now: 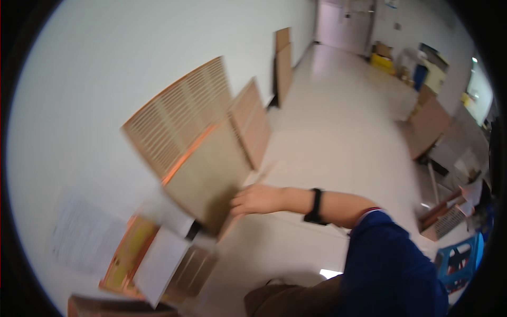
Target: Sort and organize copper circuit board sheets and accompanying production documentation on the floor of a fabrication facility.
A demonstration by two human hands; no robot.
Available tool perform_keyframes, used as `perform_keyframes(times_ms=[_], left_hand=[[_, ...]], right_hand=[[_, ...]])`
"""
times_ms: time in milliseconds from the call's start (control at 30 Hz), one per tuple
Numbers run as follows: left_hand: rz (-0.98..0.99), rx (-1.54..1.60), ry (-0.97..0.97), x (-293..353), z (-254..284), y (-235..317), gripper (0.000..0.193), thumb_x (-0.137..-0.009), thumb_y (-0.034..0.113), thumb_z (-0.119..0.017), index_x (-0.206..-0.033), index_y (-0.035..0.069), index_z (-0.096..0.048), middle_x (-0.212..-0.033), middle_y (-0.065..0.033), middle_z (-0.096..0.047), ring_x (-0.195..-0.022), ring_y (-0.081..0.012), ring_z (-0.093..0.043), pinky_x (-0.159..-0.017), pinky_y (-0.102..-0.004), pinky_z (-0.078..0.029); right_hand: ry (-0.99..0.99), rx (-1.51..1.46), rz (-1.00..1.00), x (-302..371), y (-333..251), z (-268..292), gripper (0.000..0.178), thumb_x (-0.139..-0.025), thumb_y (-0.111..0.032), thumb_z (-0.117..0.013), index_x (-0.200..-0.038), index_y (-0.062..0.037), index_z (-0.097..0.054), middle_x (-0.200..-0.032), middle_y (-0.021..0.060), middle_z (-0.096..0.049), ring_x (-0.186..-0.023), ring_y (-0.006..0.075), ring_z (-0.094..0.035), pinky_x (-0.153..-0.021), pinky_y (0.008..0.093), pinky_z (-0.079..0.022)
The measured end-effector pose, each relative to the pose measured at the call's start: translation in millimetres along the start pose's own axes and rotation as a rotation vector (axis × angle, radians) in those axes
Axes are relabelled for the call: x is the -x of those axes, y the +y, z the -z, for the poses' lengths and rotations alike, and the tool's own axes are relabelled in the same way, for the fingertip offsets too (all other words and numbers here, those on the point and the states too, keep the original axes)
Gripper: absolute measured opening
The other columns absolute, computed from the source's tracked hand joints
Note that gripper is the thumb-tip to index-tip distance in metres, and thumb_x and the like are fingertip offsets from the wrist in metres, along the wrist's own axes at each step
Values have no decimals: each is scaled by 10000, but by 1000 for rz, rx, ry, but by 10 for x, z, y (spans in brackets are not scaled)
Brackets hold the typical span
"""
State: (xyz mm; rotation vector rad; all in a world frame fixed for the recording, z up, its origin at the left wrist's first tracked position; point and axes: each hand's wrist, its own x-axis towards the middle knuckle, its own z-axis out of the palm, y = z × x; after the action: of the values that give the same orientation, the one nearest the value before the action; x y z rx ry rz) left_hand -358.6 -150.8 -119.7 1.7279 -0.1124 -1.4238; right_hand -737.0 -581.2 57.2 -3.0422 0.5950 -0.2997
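Observation:
My right hand (257,201) reaches in from the lower right, with a black band on the wrist and a dark blue sleeve. Its fingers are curled over the edge of a thin board (227,228) that I see almost edge-on. Just beyond it, a plain light-brown board (208,177) with an orange upper edge leans toward the wall. A slatted panel (182,113) stands behind that one. Motion blurs the picture, so where the held board meets the others I cannot make out. My left hand is out of view.
More brown panels (251,121) lean along the white wall, another pair (283,66) farther off. At lower left is an orange-edged frame (124,253) beside a white sheet (161,261). Boards (429,124) and a blue plastic stool (458,259) stand on the right; a yellow bin (381,63) is far back.

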Motion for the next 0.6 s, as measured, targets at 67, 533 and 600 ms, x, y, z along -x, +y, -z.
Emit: perform_keyframes(times_ms=[67, 533, 600], left_hand=[[73, -121, -48, -181, -207, -20, 374, -906, 207, -490, -1226, 23, -430, -1162, -142, -525, -1036, -263, -522, -853, -368, -450], [138, -663, -367, -483, -1517, 361, 426, -909, 271, -492, -1254, 28, -430, -1131, -133, -542, -986, -235, -527, -858, -351, -430], [178, -647, -348, -482, -1503, 376, 424, -907, 274, -496, -1249, 30, -437, -1126, -134, -546, -989, -235, -528, -856, -352, -431]], right_hand=[[162, 71, 12, -150, 314, -64, 170, -855, -314, -475, -877, -151, -519, -844, 35, -500, -883, 220, -514, -868, 399, -383], [-381, -442, -689, 882, -623, -1984, 289, -816, -125, -491, -1105, -123, -493, -1188, 96, -469, -1101, 243, -474, -880, 434, -386], [-528, -466, -633, 1247, -814, -2065, 158, -806, -130, -514, -948, -92, -573, -972, 94, -575, -939, 264, -569, -733, 430, -451]])
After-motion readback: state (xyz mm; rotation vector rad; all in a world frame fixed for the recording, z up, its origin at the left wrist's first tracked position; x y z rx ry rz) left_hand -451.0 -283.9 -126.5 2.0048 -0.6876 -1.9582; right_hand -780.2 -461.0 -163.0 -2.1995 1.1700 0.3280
